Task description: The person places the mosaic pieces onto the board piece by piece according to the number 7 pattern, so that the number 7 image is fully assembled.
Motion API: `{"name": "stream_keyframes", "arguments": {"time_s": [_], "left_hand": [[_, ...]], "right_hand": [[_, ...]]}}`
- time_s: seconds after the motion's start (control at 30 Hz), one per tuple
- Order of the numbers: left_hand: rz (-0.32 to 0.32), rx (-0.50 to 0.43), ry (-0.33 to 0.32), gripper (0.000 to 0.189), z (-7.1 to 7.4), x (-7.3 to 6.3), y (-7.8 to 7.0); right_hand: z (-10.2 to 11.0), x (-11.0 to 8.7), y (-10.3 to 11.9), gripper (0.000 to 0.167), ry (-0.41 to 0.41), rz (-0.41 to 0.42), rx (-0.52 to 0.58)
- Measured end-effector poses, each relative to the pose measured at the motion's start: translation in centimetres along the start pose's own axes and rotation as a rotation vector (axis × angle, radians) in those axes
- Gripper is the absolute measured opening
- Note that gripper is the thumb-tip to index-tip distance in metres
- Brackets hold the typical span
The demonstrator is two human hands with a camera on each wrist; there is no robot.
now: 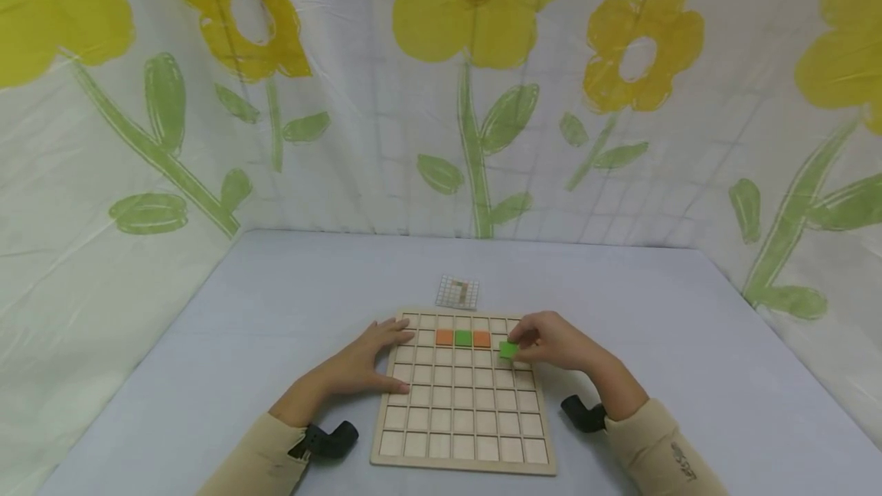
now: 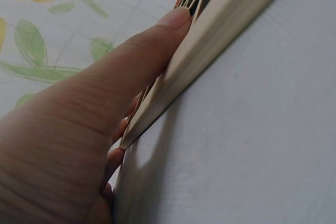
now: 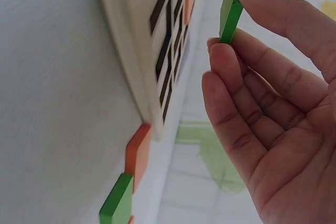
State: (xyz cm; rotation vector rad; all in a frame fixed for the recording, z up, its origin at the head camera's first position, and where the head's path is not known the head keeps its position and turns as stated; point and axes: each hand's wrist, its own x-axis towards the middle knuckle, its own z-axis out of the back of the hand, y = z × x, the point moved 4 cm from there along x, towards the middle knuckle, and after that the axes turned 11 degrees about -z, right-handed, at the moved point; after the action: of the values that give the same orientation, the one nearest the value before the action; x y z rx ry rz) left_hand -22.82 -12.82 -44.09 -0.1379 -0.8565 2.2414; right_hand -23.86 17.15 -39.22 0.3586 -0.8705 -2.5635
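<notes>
Screened-off booth, wider room type unclear: flower-printed sheeting (image 1: 358,121) hung far, left and right around a pale tabletop (image 1: 207,373). Black wrist-worn devices (image 1: 332,442) suggested a recording set-up.

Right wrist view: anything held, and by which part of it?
A green tile, pinched by its edge nearest the right hand, between thumb and fingers; exact finger contact is partly hidden.
</notes>
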Motion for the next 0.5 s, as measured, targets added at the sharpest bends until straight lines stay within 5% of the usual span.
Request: {"name": "stream_keyframes", "arguments": {"time_s": [0.5], "left_hand": [[-0.006,0.013,0.001,0.087,0.0,0.1,-0.1]], "right_hand": [[-1.2,1.6,1.5,0.02,0.046,0.013,-0.006]]}}
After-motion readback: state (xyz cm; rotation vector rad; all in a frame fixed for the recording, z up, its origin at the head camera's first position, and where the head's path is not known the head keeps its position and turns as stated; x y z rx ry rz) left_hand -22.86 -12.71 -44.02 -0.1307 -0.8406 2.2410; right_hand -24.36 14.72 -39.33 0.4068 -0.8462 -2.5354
